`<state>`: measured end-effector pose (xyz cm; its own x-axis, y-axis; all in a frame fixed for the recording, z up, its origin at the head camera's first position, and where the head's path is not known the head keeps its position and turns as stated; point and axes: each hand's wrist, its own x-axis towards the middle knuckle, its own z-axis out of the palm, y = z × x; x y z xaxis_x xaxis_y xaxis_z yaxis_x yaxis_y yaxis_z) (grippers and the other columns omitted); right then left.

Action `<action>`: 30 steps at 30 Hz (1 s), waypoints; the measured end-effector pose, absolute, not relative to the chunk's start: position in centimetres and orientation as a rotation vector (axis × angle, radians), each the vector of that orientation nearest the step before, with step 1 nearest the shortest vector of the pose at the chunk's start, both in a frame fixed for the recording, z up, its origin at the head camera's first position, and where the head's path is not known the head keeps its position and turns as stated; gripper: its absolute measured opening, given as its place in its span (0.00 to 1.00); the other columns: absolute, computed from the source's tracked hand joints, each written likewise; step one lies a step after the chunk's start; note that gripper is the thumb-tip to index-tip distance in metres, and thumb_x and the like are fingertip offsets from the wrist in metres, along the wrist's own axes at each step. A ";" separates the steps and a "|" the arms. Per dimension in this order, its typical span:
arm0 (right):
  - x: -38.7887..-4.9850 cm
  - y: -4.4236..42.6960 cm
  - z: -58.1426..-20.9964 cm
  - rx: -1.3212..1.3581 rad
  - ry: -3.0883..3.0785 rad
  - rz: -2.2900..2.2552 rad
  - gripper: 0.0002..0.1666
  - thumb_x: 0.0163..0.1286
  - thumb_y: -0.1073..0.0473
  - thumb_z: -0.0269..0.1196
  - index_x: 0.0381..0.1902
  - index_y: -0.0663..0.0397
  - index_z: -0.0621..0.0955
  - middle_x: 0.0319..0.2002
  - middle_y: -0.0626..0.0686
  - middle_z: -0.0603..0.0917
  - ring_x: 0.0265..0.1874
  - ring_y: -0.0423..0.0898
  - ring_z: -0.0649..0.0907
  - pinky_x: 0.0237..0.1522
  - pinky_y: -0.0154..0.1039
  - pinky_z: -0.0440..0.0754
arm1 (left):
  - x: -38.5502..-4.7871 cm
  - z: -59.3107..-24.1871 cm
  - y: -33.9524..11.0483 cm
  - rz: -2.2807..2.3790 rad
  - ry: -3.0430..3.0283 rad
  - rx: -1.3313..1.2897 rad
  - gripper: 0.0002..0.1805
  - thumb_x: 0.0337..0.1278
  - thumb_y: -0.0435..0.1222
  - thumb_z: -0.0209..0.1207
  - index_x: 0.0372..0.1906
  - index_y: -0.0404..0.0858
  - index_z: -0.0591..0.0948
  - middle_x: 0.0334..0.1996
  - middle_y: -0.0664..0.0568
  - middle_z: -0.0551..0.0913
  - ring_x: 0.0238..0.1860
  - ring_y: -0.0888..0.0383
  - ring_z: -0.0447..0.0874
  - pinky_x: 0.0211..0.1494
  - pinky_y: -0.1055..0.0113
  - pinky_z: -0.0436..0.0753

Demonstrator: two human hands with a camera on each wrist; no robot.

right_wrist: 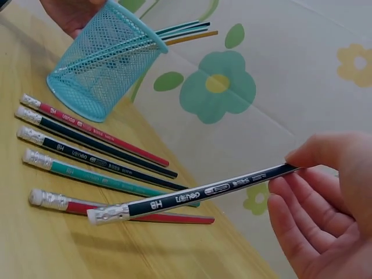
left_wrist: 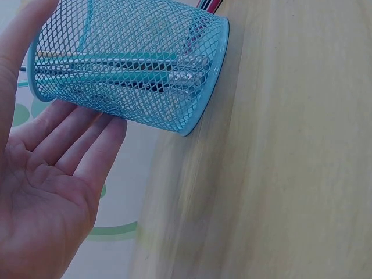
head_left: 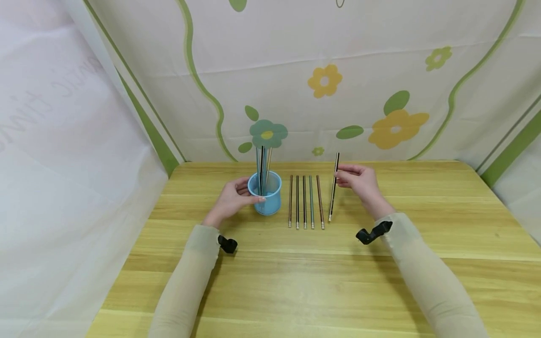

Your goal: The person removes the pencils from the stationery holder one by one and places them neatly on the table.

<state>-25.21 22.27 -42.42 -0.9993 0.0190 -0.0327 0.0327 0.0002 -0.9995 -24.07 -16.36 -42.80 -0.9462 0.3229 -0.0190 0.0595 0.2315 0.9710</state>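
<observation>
Sleeves [head_left: 427,267] reach across the surface [head_left: 296,286]; toward its far edge, the left hand [head_left: 231,199] grips a cup [head_left: 270,206]; beyond five pencils [head_left: 304,202] in a row, the right hand [head_left: 361,183] pinches a tilted pencil [head_left: 332,202]. Lifting seems the step; next probably calls for a steady pinch.

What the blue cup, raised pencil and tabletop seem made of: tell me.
Blue cup: likely painted metal mesh, judging by the diamond openings, though plastic is possible.
Raised pencil: probably wood, hidden under dark paint whose sheen suggests gloss; its silvery ferrule looks metal.
Tabletop: wood or wood-look laminate, showing long grain and soft sheen.
</observation>
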 end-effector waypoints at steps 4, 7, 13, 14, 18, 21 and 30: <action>-25.2 22.5 -42.7 0.042 2.252 -2.079 0.28 0.71 0.61 0.68 0.63 0.73 0.77 0.42 0.51 0.88 0.33 0.42 0.88 0.50 0.47 0.86 | -24.2 -43.1 -16.4 1.797 2.290 0.373 0.41 0.52 0.35 0.77 0.71 0.33 0.71 0.63 0.40 0.78 0.63 0.46 0.77 0.65 0.61 0.78; -25.3 22.5 -42.9 0.042 2.249 -2.006 0.28 0.71 0.62 0.68 0.63 0.74 0.76 0.45 0.54 0.87 0.33 0.42 0.88 0.51 0.49 0.85 | -24.2 -43.1 -16.4 1.801 2.297 0.381 0.41 0.51 0.36 0.77 0.70 0.34 0.72 0.62 0.42 0.79 0.62 0.47 0.78 0.65 0.61 0.78; -25.7 22.3 -43.5 0.088 2.230 -1.947 0.29 0.71 0.62 0.68 0.64 0.73 0.75 0.48 0.59 0.87 0.34 0.43 0.88 0.54 0.51 0.84 | -24.1 -43.1 -16.4 1.800 2.313 0.386 0.41 0.49 0.38 0.79 0.69 0.34 0.74 0.60 0.44 0.81 0.60 0.50 0.80 0.63 0.62 0.79; -25.8 22.3 -43.7 0.089 2.231 -1.944 0.29 0.71 0.62 0.68 0.64 0.73 0.76 0.49 0.60 0.87 0.34 0.43 0.88 0.53 0.50 0.84 | -24.2 -43.2 -16.4 1.801 2.314 0.387 0.41 0.49 0.38 0.79 0.69 0.34 0.74 0.60 0.44 0.81 0.60 0.50 0.80 0.63 0.62 0.79; -26.1 22.2 -44.3 0.076 2.252 -1.934 0.28 0.70 0.63 0.68 0.63 0.74 0.77 0.52 0.65 0.84 0.33 0.43 0.88 0.49 0.46 0.87 | -24.1 -43.2 -16.3 1.802 2.323 0.391 0.41 0.48 0.39 0.79 0.68 0.34 0.74 0.59 0.45 0.81 0.60 0.50 0.80 0.63 0.63 0.79; -26.2 22.1 -44.8 0.078 2.276 -1.918 0.26 0.70 0.64 0.68 0.61 0.74 0.78 0.52 0.67 0.84 0.33 0.43 0.88 0.45 0.42 0.88 | -24.1 -43.2 -16.3 1.802 2.325 0.397 0.41 0.49 0.39 0.79 0.68 0.35 0.74 0.59 0.46 0.81 0.60 0.51 0.80 0.63 0.63 0.79; -26.5 21.6 -45.5 0.170 2.285 -1.848 0.26 0.69 0.63 0.69 0.61 0.72 0.79 0.45 0.62 0.87 0.30 0.42 0.87 0.39 0.37 0.88 | -22.5 -40.3 -15.8 1.800 2.272 0.389 0.40 0.52 0.32 0.76 0.69 0.27 0.71 0.61 0.36 0.79 0.63 0.42 0.77 0.65 0.60 0.78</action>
